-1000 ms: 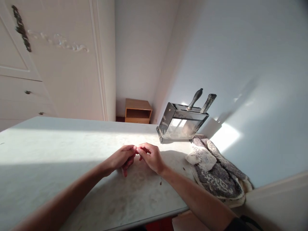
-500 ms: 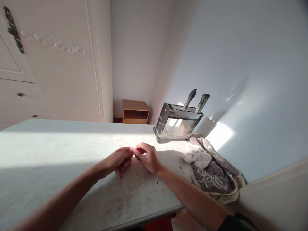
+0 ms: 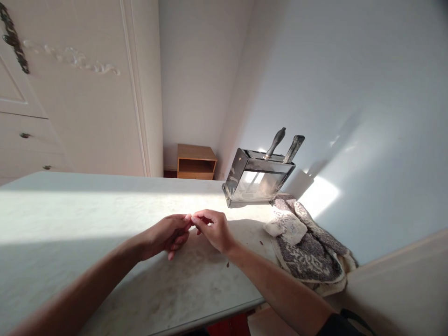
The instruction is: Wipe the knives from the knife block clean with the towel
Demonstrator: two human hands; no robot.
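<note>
Over the pale tabletop [image 3: 84, 214] my two hands meet, fingertips to fingertips. My left hand [image 3: 171, 234] is closed in a pinch, thumb against forefinger, with the other fingers curled below. From the right, my right hand [image 3: 214, 228] also pinches, its thumb and forefinger tips against those of the left. Whatever lies between the tips is hidden or too small to make out. Nearby on the table, right of the right wrist, are small dark specks [image 3: 261, 243].
A knife block [image 3: 261, 179] with clear sides and two dark handles stands by the wall. A folded grey-and-cream patterned towel [image 3: 308, 259] lies at the right, a white cloth [image 3: 287, 227] on top. Behind are a small wooden cabinet [image 3: 197, 151] and a pale wardrobe [image 3: 98, 107].
Both hands stay pinched together; the left has shifted slightly left and its lower fingers have moved a little. The view has shifted slightly.
</note>
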